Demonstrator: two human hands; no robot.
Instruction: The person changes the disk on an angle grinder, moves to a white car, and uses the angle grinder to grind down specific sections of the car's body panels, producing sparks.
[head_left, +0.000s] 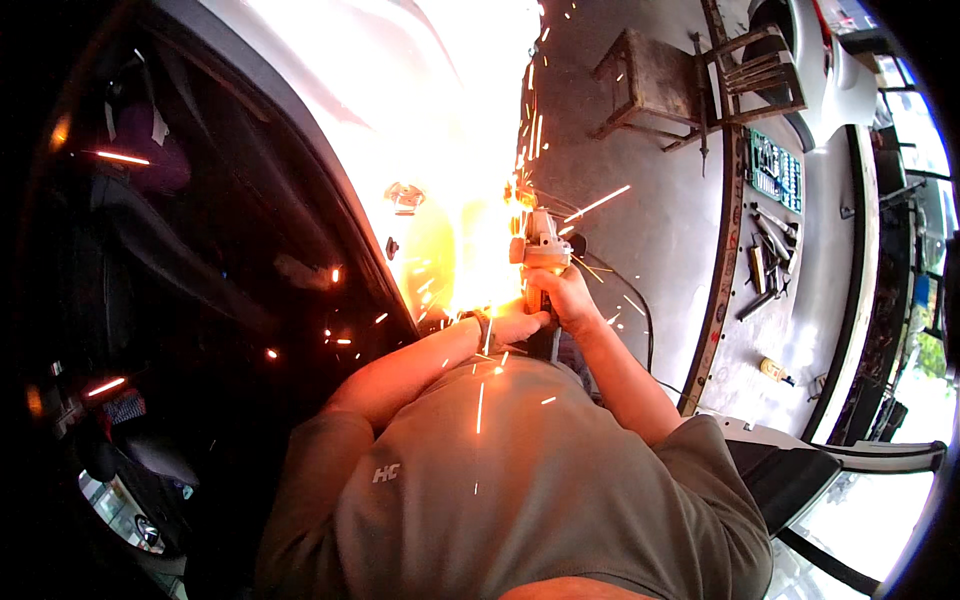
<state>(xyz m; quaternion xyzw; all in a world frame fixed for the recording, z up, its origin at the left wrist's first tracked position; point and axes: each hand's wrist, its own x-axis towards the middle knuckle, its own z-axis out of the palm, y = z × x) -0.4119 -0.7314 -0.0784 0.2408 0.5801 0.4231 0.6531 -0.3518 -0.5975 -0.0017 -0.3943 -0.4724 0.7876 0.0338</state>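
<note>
An angle grinder [540, 243] throws a dense spray of sparks where its head meets the white car body [400, 110]. My right hand [568, 296] is wrapped round the grinder's body just behind the head. Lower down, my left hand [522, 324] is closed near the rear of the same tool; its fingers are partly hidden. A dark band circles my left wrist. Glare hides the grinder's disc and the exact spot it touches. On the car's door opening edge sits a small metal latch part [404, 197].
The dark car interior [200, 230] opens on my left. To the right stand a wooden chair [660, 85] and a long metal bench [760, 330] with a socket set [776, 170] and several hand tools. A black cable [650, 335] loops over the floor. Sparks fly in all directions.
</note>
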